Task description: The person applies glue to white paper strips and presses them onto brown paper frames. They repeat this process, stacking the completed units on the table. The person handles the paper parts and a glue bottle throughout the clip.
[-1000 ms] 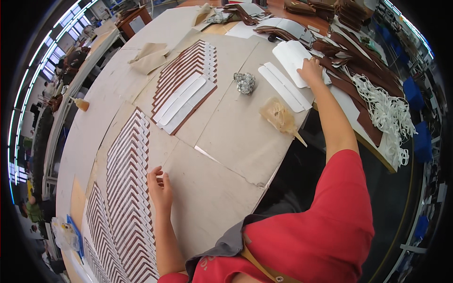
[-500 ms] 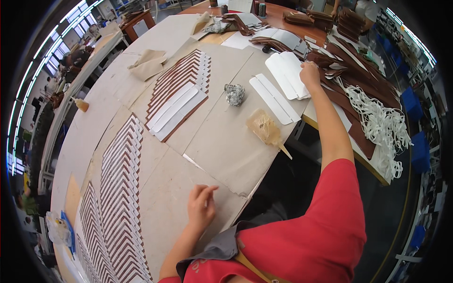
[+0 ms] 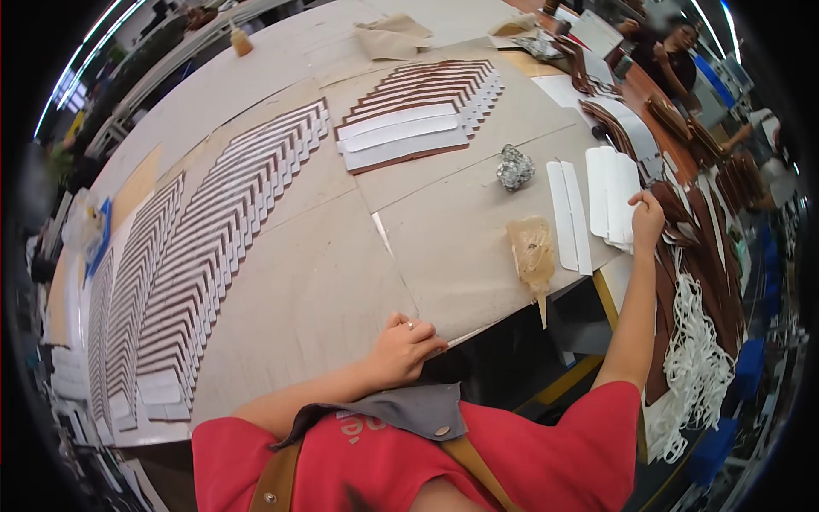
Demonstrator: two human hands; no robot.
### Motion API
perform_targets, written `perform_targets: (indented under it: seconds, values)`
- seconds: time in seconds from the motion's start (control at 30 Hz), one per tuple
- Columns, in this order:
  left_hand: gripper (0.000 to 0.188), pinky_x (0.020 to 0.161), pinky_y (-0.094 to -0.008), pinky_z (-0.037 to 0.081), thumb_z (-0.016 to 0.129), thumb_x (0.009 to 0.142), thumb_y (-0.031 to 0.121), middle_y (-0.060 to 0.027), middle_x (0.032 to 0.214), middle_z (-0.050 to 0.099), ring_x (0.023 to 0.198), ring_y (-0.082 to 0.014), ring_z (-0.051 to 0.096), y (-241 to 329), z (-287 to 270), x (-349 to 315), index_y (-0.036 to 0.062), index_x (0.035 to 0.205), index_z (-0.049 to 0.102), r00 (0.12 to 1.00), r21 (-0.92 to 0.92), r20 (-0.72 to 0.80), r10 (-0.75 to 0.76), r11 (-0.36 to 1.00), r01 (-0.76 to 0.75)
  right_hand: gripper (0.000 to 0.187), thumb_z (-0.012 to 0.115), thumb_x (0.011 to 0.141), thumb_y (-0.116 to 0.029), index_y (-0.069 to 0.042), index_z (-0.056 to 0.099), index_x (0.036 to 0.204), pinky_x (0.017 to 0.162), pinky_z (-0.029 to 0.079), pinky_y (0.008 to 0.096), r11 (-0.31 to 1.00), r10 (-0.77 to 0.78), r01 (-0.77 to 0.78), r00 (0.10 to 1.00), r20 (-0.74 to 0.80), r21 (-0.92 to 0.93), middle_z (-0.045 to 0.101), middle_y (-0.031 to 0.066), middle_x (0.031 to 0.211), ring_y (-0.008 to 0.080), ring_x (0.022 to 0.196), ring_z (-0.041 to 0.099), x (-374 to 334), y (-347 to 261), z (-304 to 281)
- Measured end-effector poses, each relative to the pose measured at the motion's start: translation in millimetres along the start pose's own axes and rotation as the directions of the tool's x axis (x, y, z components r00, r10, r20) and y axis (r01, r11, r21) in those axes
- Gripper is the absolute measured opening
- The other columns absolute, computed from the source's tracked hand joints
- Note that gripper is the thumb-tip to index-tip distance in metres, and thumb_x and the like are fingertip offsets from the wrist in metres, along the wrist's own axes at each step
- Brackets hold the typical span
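At the right of the table, my right hand (image 3: pixel 648 220) pinches the right edge of a stack of white, round-cornered panels (image 3: pixel 607 192). How many panels its fingers take in is hidden. My left hand (image 3: pixel 404 348), with a ring on one finger, rests curled and holding nothing visible near the table's front edge. Left of the stack lie two narrow white strips (image 3: pixel 569 213) side by side. Beside them is a squeeze bottle (image 3: pixel 532 249) of amber glue, its nozzle jutting over the front edge. A crumpled grey-silver lump (image 3: pixel 515 168) sits behind the bottle.
Overlapping brown-edged white strips form a far row (image 3: pixel 418 107) and long rows (image 3: pixel 213 230) at left. Brown leather pieces (image 3: pixel 704 222) and tangled white cord (image 3: pixel 693 354) lie right of my right arm. A second glue bottle (image 3: pixel 241 41) stands far left. Another person (image 3: pixel 678 55) is beyond.
The view has turned, so the table sits differently in it. My left hand has come in nearer my body, fingers more curled. My right hand stays at the white stack's edge.
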State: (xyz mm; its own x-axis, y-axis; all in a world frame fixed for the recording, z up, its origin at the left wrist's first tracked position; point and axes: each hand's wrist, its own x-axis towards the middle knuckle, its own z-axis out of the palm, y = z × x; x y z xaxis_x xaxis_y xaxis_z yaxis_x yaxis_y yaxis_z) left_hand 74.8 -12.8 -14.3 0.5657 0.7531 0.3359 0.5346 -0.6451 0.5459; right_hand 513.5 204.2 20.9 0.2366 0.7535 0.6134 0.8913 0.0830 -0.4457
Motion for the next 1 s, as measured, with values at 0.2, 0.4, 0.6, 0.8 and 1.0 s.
perform_targets:
  seconds: [0.2,0.4,0.6,0.8,1.0]
  values:
    - [0.025,0.072,-0.0328,0.031,0.055,0.070,0.002,-0.0020,0.074,0.045,0.068,-0.0176,0.049,1.2,2.7,-6.6,0.0143,0.091,0.062,0.998,0.113,-0.054,-0.035,0.993,0.041,0.022,0.053,0.087,-0.010,-0.006,0.055,0.108,0.046,0.034,0.0180,0.868,0.132,-0.318,0.889,0.439,0.382,0.040,-0.0051,0.056,0.0028,0.053,0.040,-25.3,-81.2,-15.6]
    - [0.036,0.075,-0.0341,0.033,0.057,0.069,0.001,-0.0018,0.073,0.049,0.066,-0.0185,0.050,0.5,4.9,-8.7,0.0155,0.102,0.061,0.988,0.151,-0.138,-0.067,0.985,0.088,0.069,0.065,0.077,-0.044,-0.005,0.041,0.130,0.078,0.048,0.0376,0.990,-0.141,0.076,0.643,0.753,0.120,0.050,0.0224,0.114,0.0326,0.085,0.060,-82.9,-168.5,-7.9]
    - [0.035,0.091,-0.0368,0.034,0.055,0.078,-0.001,-0.0052,0.095,0.058,0.088,-0.0198,0.055,18.1,-13.3,1.7,0.0099,0.111,0.058,0.955,0.108,-0.256,-0.151,0.977,0.183,0.074,0.067,0.074,-0.037,-0.006,0.036,0.134,0.094,0.040,0.0383,0.940,-0.307,0.082,0.622,0.720,0.330,0.046,0.0263,0.123,0.0378,0.112,0.049,-83.7,-147.0,19.6]
    - [0.045,0.101,-0.0391,0.035,0.039,0.075,-0.015,-0.0170,0.123,0.045,0.116,-0.0319,0.046,12.6,-24.2,-10.6,0.0081,0.108,0.059,0.844,-0.387,-0.344,-0.413,0.881,0.273,0.067,0.067,0.073,-0.020,-0.009,0.038,0.133,0.088,0.043,0.0390,0.969,-0.197,0.038,0.713,0.672,0.243,0.050,0.0235,0.116,0.0339,0.103,0.054,-63.7,-135.2,-11.2]
    - [0.045,0.098,-0.0379,0.039,0.033,0.073,-0.017,-0.0186,0.129,0.041,0.122,-0.0350,0.042,7.1,-17.1,-26.4,0.0070,0.096,0.063,0.806,-0.537,-0.361,-0.469,0.811,0.231,0.067,0.061,0.078,-0.019,-0.015,0.032,0.139,0.096,0.037,0.0390,0.984,-0.166,0.168,0.743,0.648,0.060,0.048,0.0220,0.121,0.0350,0.113,0.047,-43.6,-76.2,-4.3]
